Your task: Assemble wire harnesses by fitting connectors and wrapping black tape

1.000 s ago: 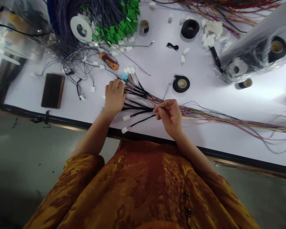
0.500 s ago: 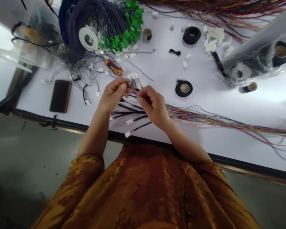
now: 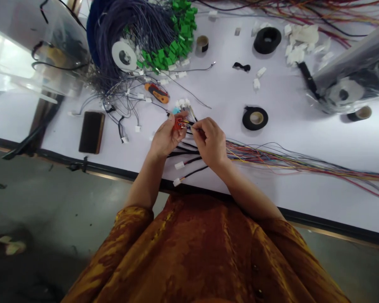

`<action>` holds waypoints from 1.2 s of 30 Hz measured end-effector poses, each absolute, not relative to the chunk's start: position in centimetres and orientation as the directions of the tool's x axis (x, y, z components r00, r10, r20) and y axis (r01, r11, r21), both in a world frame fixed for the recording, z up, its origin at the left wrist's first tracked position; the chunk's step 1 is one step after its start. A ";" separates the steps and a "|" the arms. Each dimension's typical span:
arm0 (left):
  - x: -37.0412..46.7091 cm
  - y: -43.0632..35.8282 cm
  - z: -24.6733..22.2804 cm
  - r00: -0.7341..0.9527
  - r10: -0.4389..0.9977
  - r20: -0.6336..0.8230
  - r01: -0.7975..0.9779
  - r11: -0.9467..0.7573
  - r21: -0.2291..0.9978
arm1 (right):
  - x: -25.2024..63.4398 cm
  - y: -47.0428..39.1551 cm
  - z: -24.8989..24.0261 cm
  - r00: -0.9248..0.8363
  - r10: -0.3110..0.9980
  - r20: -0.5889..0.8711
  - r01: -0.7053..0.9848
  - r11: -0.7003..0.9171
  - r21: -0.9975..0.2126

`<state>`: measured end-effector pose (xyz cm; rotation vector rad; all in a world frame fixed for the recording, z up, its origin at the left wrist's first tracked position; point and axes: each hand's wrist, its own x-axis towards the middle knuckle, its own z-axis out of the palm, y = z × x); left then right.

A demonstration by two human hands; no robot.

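Observation:
Between the fingers of my left hand (image 3: 166,139) is a red connector (image 3: 180,123), its face with the wires turned to the right. My right hand (image 3: 211,141) pinches a thin wire (image 3: 189,125) close beside that connector; whether the wire's tip sits inside it is too small to tell. Beneath my hands, black-taped branches of a wire harness (image 3: 194,160) fan out to the left. Two of them end in white connectors (image 3: 179,165) near the table's front edge. The harness's loose coloured wires (image 3: 271,160) run off to the right. More white connectors (image 3: 183,103) lie just beyond my left fingertips.
An orange cutter (image 3: 157,93), a roll of black tape (image 3: 255,118) and another black roll (image 3: 267,40) lie on the table. Grey wires with green connectors (image 3: 164,57) are heaped at the back left. A dark phone-like block (image 3: 91,132) is at left.
My left hand has turned, so the red connector's wired face shows more. My right hand stays close to it, fingers pinched. The whole view has shifted, with table things appearing farther right.

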<state>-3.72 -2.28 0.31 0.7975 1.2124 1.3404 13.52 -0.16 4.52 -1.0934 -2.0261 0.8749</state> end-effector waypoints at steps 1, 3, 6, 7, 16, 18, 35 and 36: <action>-3.6 -2.3 0.3 -0.170 0.972 -0.162 -0.262 0.114 0.958 | 13.4 -0.2 4.5 -0.428 0.875 0.224 0.447 0.421 -0.789; -3.4 -2.5 0.4 -0.183 0.974 -0.130 -0.215 0.089 0.972 | 13.3 -0.1 4.5 -0.426 0.882 0.203 0.476 0.409 -0.778; -3.4 -2.7 0.7 -0.194 0.976 -0.104 -0.126 0.080 0.989 | 13.3 -0.1 4.4 -0.431 0.882 0.192 0.486 0.406 -0.774; -3.4 -2.7 0.8 -0.195 0.976 -0.096 -0.102 0.077 0.992 | 13.3 -0.1 4.4 -0.434 0.880 0.193 0.484 0.409 -0.773; -2.9 -3.2 2.0 -0.248 0.968 -0.029 -0.028 0.022 0.999 | 13.3 0.1 3.9 -0.410 0.890 0.199 0.503 0.403 -0.765; -2.8 -3.3 2.0 -0.255 0.967 -0.005 -0.016 0.001 1.000 | 13.3 0.1 3.9 -0.409 0.890 0.200 0.508 0.404 -0.761; -1.7 -3.6 1.7 -0.326 0.945 0.030 0.083 -0.002 0.997 | 12.3 -0.3 2.8 -0.310 0.920 0.240 0.502 0.373 -0.781; -1.6 -3.7 1.8 -0.326 0.945 0.028 0.076 -0.003 0.997 | 12.3 -0.4 2.9 -0.315 0.917 0.244 0.500 0.379 -0.778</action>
